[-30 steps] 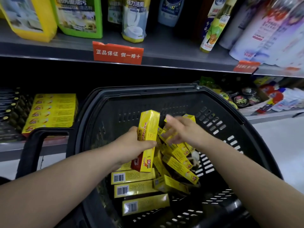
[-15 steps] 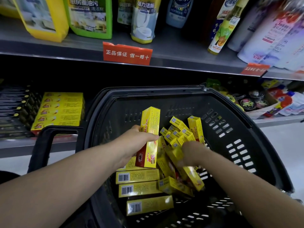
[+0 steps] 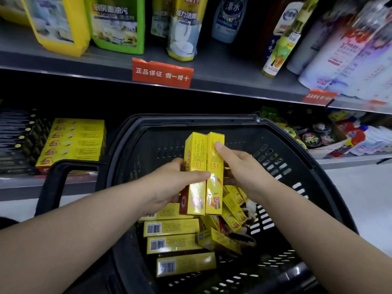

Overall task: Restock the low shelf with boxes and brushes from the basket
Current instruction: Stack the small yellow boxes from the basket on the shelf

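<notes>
Standing upright over the black basket (image 3: 191,120), the left yellow box (image 3: 195,153) is gripped by the left hand (image 3: 169,184); touching it, the right yellow box (image 3: 214,164) is pinched by the right hand (image 3: 240,167), thumb on its face.

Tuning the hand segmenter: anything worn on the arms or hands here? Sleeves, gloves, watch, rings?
Nothing worn shows. Left forearm and right forearm are bare to the frame edge: no sleeves, watch or bands. Left hand and right hand are gloveless; the visible fingers carry no rings.
</notes>
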Demonstrator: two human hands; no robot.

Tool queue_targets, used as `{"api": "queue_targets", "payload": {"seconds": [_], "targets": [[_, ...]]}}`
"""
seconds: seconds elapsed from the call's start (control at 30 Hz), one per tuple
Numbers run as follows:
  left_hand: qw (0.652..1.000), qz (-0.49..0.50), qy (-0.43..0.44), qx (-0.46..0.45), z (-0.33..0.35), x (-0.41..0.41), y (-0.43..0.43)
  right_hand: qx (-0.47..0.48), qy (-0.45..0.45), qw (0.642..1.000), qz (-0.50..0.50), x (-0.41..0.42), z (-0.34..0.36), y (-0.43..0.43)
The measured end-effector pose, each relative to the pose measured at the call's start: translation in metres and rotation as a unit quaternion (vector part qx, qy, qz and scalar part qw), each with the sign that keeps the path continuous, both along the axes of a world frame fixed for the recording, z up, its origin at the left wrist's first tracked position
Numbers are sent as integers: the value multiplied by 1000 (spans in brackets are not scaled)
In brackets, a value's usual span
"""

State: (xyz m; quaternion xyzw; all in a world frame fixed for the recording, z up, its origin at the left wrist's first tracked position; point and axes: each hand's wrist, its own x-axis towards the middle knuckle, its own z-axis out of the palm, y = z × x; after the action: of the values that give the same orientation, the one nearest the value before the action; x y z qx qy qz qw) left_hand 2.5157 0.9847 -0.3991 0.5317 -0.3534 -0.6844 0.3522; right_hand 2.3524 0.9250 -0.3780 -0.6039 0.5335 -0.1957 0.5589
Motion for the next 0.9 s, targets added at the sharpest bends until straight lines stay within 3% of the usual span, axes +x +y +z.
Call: {"api": "queue_targets", "payload": {"seconds": [0.13,0.3,0.43,0.63,0.8,0.9], "targets": [[1000,-6,17,13,23,25,3,15,-76,997,4,12,21,2],[999,-20,13,25,52,86,22,43,-147,978,145,59,48,8],[998,-5,22,58,66,147,48,-3,-97,980,172,115,50,6],[991,106,14,77,62,238,85,-73,1,979,188,190,44,-6],[949,284,-95,102,37,278,99,-80,27,988,131,242,20,-20],[932,321,-128,108,24,290,101,-114,93,973,177,268,7,-33]]}}
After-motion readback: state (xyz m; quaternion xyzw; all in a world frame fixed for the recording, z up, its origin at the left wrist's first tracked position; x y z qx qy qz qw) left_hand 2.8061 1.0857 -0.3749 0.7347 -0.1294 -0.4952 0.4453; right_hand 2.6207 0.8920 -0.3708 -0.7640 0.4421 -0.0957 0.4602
